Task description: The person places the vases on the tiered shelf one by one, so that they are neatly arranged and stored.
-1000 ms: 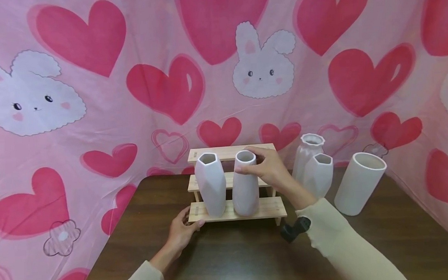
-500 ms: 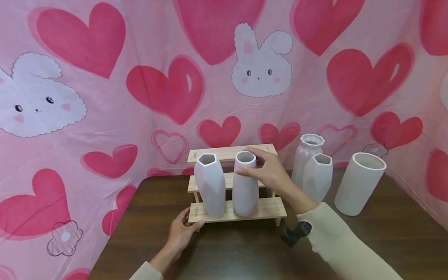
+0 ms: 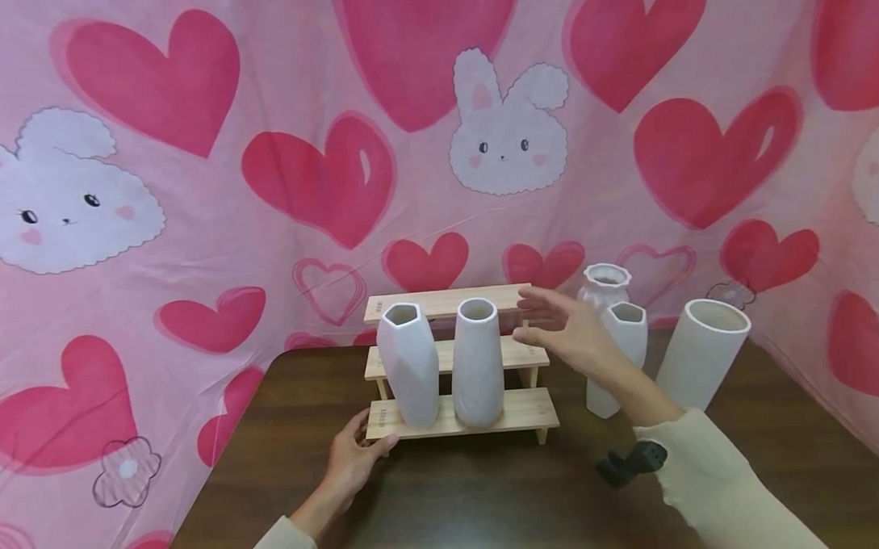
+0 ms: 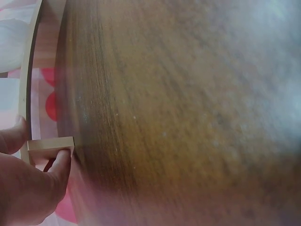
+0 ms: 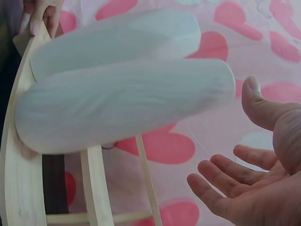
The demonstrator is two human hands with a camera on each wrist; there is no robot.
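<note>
A three-tier wooden stand (image 3: 527, 407) bears two white vases on its lowest shelf. The faceted vase (image 3: 411, 372) with an angular mouth is on the left. Beside it stands a smooth, tapered round vase (image 3: 477, 374). My left hand (image 3: 353, 455) grips the shelf's left end, thumb on top; in the left wrist view its fingers are against the stand's leg (image 4: 51, 144). Fingers spread, my right hand (image 3: 580, 338) is to the right of the round vase. The right wrist view shows a gap between this hand (image 5: 254, 174) and the round vase (image 5: 122, 103), with nothing held.
Right of the stand, partly behind my right arm, are a frilled-rim vase (image 3: 605, 289), another faceted vase (image 3: 628, 332) and a wide cylindrical vase (image 3: 706, 350). They are on the dark wooden table (image 3: 462, 500). A pink heart-patterned cloth (image 3: 437, 194) hangs behind.
My right hand has let go of the round vase's upper part and moved right, its fingers spreading. The vase stays on the lowest shelf. My left hand keeps its hold on the stand.
</note>
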